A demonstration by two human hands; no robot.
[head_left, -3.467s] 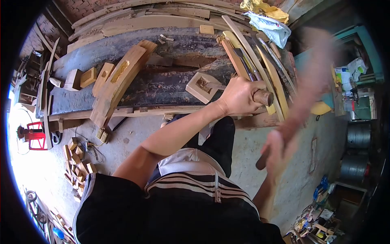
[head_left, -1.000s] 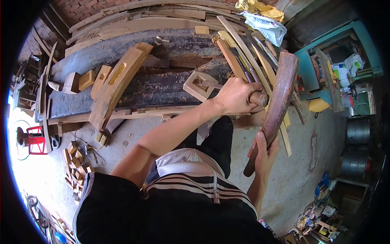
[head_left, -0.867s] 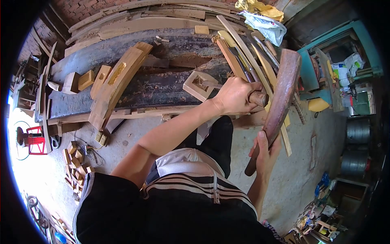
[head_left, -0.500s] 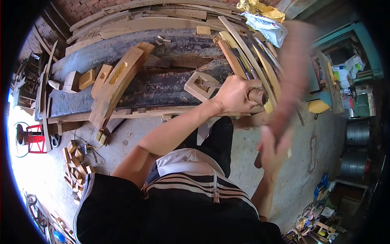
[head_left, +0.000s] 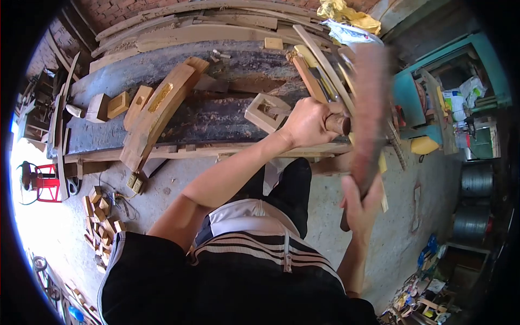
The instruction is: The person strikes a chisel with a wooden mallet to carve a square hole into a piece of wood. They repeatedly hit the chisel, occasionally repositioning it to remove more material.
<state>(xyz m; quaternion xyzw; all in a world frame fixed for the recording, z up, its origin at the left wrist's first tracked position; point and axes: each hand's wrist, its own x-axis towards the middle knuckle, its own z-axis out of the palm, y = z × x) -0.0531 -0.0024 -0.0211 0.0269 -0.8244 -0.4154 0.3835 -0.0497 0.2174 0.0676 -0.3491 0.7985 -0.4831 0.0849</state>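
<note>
My left hand [head_left: 307, 122] is wrapped round the wooden handle of a chisel [head_left: 339, 124]; the blade is hidden behind the fist. A pale wooden block [head_left: 260, 115] with a rectangular recess lies on the dark bench slab [head_left: 211, 120], just left of that fist. In my right hand [head_left: 359, 205] is a long wooden mallet [head_left: 372, 100], gripped by its narrow end and smeared by motion. Its thick part stands upright in view, close to the right of the chisel handle's butt.
A long mortised beam [head_left: 160, 105] lies across the bench, with small wood blocks [head_left: 117, 105] left of it. Several chisels and strips [head_left: 322, 65] lie at the back right. Offcuts [head_left: 100, 216] are piled on the floor at left; a red stool [head_left: 47, 184] stands beyond.
The mallet has swung left, closer to the chisel handle, and its lean to the right has lessened. My left hand has shifted slightly left, still round the handle.
</note>
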